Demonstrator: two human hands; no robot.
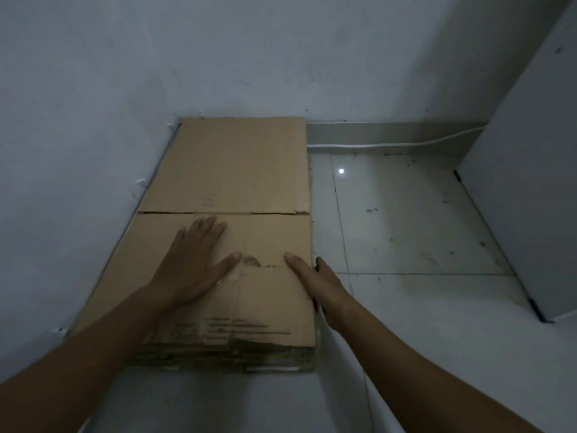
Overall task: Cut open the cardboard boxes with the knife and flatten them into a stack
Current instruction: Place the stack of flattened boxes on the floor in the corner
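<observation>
A stack of flattened brown cardboard boxes (240,170) lies on the tiled floor in the corner, pushed against the left wall. My left hand (195,260) rests flat on the top sheet with fingers straight and spread. My right hand (315,278) grips the stack's right edge: the thumb lies on top and the fingers curl down over the side. Printed text shows near the front edge of the top sheet. No knife is in view.
White walls close the left side and the back. A white cable (390,144) runs along the back skirting. A white cabinet or panel (524,182) stands at the right. Glossy, speckled floor tiles (412,220) lie between the stack and that panel.
</observation>
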